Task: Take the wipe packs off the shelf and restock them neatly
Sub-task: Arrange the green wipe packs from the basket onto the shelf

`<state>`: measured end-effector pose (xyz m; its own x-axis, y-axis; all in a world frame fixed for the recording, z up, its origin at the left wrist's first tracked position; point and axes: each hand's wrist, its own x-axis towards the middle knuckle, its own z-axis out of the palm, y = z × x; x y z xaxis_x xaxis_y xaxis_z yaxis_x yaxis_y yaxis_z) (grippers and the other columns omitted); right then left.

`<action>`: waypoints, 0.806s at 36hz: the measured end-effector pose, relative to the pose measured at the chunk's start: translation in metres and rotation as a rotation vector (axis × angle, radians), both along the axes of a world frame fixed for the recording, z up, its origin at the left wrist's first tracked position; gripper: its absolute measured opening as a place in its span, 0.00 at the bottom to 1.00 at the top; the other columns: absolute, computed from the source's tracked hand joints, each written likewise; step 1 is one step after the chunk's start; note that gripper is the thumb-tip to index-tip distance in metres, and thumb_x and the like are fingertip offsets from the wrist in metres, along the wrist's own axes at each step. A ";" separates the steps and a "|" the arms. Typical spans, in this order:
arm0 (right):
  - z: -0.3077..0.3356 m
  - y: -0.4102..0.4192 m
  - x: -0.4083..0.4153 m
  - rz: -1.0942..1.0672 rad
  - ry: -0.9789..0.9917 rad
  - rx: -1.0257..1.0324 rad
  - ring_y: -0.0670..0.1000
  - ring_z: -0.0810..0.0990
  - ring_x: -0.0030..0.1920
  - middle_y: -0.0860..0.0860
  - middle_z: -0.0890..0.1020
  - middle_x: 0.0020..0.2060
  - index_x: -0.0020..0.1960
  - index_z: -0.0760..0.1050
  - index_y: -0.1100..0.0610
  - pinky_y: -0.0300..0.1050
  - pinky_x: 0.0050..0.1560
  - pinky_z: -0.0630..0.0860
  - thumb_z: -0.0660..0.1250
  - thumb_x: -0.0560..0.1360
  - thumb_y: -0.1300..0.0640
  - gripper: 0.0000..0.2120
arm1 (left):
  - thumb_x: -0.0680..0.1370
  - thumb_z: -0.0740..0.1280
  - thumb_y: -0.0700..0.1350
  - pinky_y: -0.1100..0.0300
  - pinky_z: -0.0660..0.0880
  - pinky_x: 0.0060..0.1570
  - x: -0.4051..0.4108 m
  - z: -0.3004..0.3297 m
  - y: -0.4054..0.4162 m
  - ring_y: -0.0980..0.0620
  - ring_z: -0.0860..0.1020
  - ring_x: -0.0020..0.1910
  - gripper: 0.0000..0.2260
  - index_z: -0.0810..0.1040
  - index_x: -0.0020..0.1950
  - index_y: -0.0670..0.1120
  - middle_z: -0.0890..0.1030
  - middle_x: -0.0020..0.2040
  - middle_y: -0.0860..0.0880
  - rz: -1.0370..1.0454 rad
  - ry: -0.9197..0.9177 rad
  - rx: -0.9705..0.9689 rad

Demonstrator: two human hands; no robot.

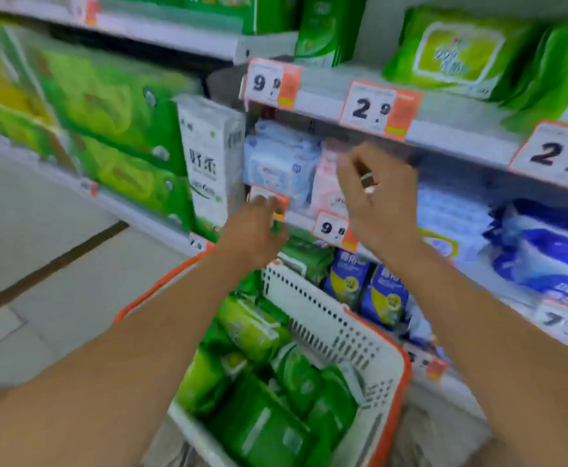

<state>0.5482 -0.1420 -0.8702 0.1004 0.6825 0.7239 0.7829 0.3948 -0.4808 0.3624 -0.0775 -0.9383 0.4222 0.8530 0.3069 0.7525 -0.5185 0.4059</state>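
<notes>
Light blue wipe packs (281, 161) and pink wipe packs (326, 183) stand on the middle shelf (461, 139). My right hand (380, 197), with rings on two fingers, is raised in front of the pink packs, fingers loosely spread and holding nothing. My left hand (257, 227) reaches toward the shelf edge below the blue packs, fingertips at the orange price tag (269, 197); the frame is blurred, so contact is unclear. Below my arms a white and orange basket (329, 318) holds several green wipe packs (259, 379).
Green tissue bundles (107, 106) and a white pack (208, 163) fill the shelves at left. Blue packs (545, 251) lie at right, more blue ones (363, 284) on the lower shelf, and green wipe packs (454, 52) on the top shelf. Tiled floor (40, 257) at left.
</notes>
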 end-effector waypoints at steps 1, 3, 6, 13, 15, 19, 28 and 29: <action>-0.038 -0.009 -0.016 0.059 0.031 -0.187 0.52 0.76 0.35 0.51 0.78 0.33 0.40 0.75 0.56 0.48 0.38 0.71 0.63 0.80 0.50 0.14 | 0.73 0.66 0.58 0.48 0.75 0.57 -0.013 -0.022 -0.010 0.41 0.79 0.55 0.21 0.76 0.62 0.48 0.80 0.55 0.43 -0.005 0.135 -0.135; -0.121 -0.023 -0.038 0.100 0.093 -0.641 0.48 0.79 0.37 0.50 0.82 0.36 0.43 0.80 0.55 0.46 0.42 0.74 0.69 0.77 0.52 0.08 | 0.74 0.69 0.57 0.50 0.73 0.61 -0.040 -0.058 -0.034 0.43 0.76 0.62 0.24 0.73 0.68 0.49 0.78 0.63 0.44 0.002 0.320 -0.312; -0.227 -0.050 -0.046 -0.038 0.247 -1.101 0.52 0.82 0.41 0.50 0.81 0.34 0.40 0.80 0.55 0.45 0.42 0.78 0.74 0.74 0.52 0.08 | 0.75 0.69 0.57 0.49 0.71 0.66 -0.081 -0.097 -0.063 0.43 0.72 0.67 0.29 0.68 0.73 0.50 0.73 0.69 0.46 0.070 0.496 -0.387; -0.298 -0.051 -0.052 -0.177 0.860 -1.478 0.54 0.82 0.45 0.56 0.79 0.52 0.59 0.73 0.54 0.45 0.41 0.83 0.77 0.71 0.49 0.22 | 0.77 0.65 0.62 0.48 0.69 0.68 -0.124 -0.147 -0.073 0.42 0.67 0.71 0.31 0.64 0.76 0.51 0.64 0.75 0.49 0.045 0.654 -0.509; -0.299 -0.035 -0.062 -0.138 1.043 -1.569 0.56 0.84 0.43 0.58 0.80 0.50 0.60 0.71 0.55 0.50 0.46 0.84 0.76 0.73 0.52 0.20 | 0.76 0.66 0.62 0.47 0.70 0.67 -0.116 -0.149 -0.063 0.41 0.67 0.69 0.30 0.65 0.75 0.52 0.65 0.72 0.47 0.049 0.662 -0.514; -0.320 -0.015 -0.082 -0.090 0.925 -1.604 0.58 0.84 0.41 0.62 0.81 0.49 0.58 0.73 0.59 0.54 0.49 0.83 0.72 0.77 0.57 0.14 | 0.74 0.68 0.63 0.44 0.70 0.65 -0.100 -0.154 -0.043 0.38 0.66 0.68 0.30 0.70 0.72 0.51 0.68 0.69 0.47 0.031 0.747 -0.570; -0.326 -0.005 -0.079 -0.014 0.084 -1.421 0.57 0.82 0.40 0.57 0.81 0.37 0.42 0.77 0.61 0.52 0.42 0.80 0.68 0.79 0.58 0.09 | 0.75 0.66 0.66 0.45 0.71 0.63 -0.095 -0.149 -0.023 0.39 0.68 0.68 0.26 0.76 0.64 0.49 0.73 0.65 0.47 0.047 0.768 -0.687; -0.316 -0.004 -0.079 -0.011 0.057 -1.379 0.54 0.79 0.37 0.55 0.77 0.35 0.36 0.74 0.58 0.46 0.38 0.75 0.67 0.80 0.57 0.13 | 0.76 0.62 0.67 0.46 0.72 0.62 -0.096 -0.148 -0.021 0.40 0.71 0.66 0.26 0.77 0.62 0.47 0.74 0.64 0.46 0.059 0.733 -0.704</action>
<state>0.4690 -0.1464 -1.1863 0.1166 0.8363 -0.5357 0.7488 -0.4284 -0.5057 0.2665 -0.0988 -1.0867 0.2562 0.7656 -0.5901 0.9551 -0.2944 0.0329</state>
